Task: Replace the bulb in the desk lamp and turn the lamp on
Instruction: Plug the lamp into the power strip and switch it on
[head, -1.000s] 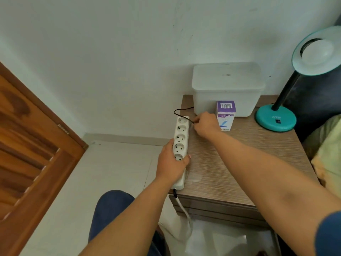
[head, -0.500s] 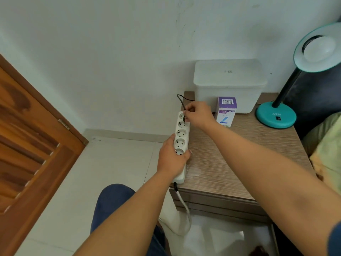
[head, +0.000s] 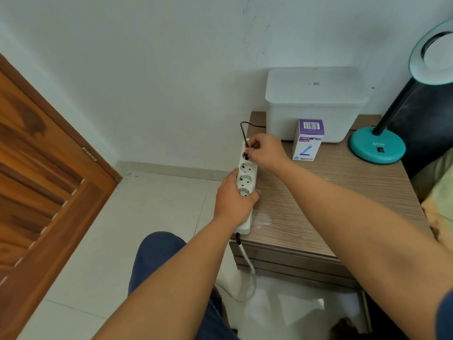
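Observation:
A teal desk lamp (head: pixel 377 146) stands at the back right of the wooden bedside table (head: pixel 331 197), its round shade (head: pixel 434 55) with a white bulb raised at the upper right. A white power strip (head: pixel 247 177) lies along the table's left edge. My left hand (head: pixel 232 200) grips the strip near its middle. My right hand (head: pixel 266 150) pinches the lamp's black plug (head: pixel 246 153) at the strip's farthest socket. The black cord (head: pixel 245 128) loops up behind it. A purple and white bulb box (head: pixel 308 141) stands upright beside my right hand.
A white lidded plastic bin (head: pixel 316 104) sits against the wall behind the bulb box. The strip's white cable (head: pixel 247 266) hangs down the table's front onto the tiled floor. A wooden door (head: pixel 44 182) is at the left. Bedding (head: pixel 438 192) borders the table's right side.
My right hand carried the black plug from the table near the box over to the strip's farthest socket and now presses it there. My left hand kept hold of the strip.

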